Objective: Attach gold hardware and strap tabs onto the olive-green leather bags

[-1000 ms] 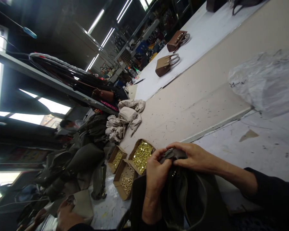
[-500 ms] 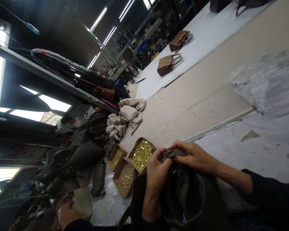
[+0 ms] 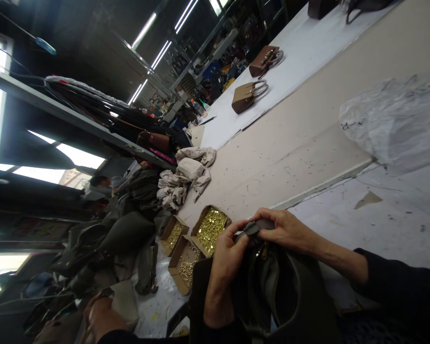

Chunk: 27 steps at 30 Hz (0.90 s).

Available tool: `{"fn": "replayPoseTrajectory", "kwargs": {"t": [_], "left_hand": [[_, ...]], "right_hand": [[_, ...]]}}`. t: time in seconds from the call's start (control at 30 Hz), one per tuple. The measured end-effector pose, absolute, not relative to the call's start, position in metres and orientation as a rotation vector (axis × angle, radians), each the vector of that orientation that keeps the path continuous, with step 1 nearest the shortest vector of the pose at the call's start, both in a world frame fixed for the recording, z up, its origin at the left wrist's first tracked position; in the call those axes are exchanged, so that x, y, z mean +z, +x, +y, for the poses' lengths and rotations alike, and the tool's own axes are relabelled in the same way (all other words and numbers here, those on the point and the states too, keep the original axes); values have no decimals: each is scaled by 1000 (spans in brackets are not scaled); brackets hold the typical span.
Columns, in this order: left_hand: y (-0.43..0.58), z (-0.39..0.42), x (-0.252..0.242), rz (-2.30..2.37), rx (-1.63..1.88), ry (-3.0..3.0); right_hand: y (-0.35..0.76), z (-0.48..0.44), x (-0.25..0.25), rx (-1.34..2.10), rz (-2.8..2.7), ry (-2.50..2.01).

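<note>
A: Where's the piece?

B: Dark olive handbag (image 3: 308, 296), low in view at the table's near side, mouth gaping upward. A grey-olive strip (image 3: 251, 229) sits at the upper end of that mouth; whether it's stitched on there, can't tell.

A: Hands?

B: Left hand (image 3: 224, 263): thumb and fingers pinching the strip's left part. Right hand (image 3: 288, 234): same grip on the right part, fingers curled over, thumb below. Fingertips close together, not spread.

A: Nearby?

B: Gold zip pull (image 3: 264, 252) hangs just below the pinch. Beyond the left hand, three cardboard trays: the biggest full of yellow-gold fittings (image 3: 211, 229), a smaller one (image 3: 164, 248) behind, and a nearer one (image 3: 179, 283). Another person's hand (image 3: 105, 315) works farther left, well apart.

A: Weak points?

B: My read: the bag looks soft and heavy below; if it sags, the strip could slip from either pinch. The zip pull might snag under the right thumb. And a swing of the bag's left panel could knock the nearest tray, scattering its fittings.
</note>
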State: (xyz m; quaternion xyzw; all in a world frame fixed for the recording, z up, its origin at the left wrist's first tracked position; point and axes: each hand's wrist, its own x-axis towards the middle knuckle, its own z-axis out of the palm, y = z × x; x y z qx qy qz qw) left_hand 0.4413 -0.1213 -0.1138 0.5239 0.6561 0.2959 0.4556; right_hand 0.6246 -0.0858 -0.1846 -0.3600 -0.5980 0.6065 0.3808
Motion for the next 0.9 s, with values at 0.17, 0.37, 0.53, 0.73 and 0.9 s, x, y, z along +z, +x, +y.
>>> {"fn": "replayPoseTrajectory", "kwargs": {"t": [0.17,0.37,0.53,0.73,0.9], "left_hand": [[441,-121,-112,1676,717,1304],[443,-117,-116,1671,780,1310],[443,-116,-123,1630,841,1222],[436,-116,-136,1535,974,909],[430,-111,-140,1457,955,796]], "right_hand": [[623,-84,-188,1612,-1478,-931],[620,-82,-197,1736,-1383,-892],[619,-80,-201,1852,-1296,-851],[617,-78,-197,1921,-1254,-832],[616,-76,-199,1952,-1243,-851]]}}
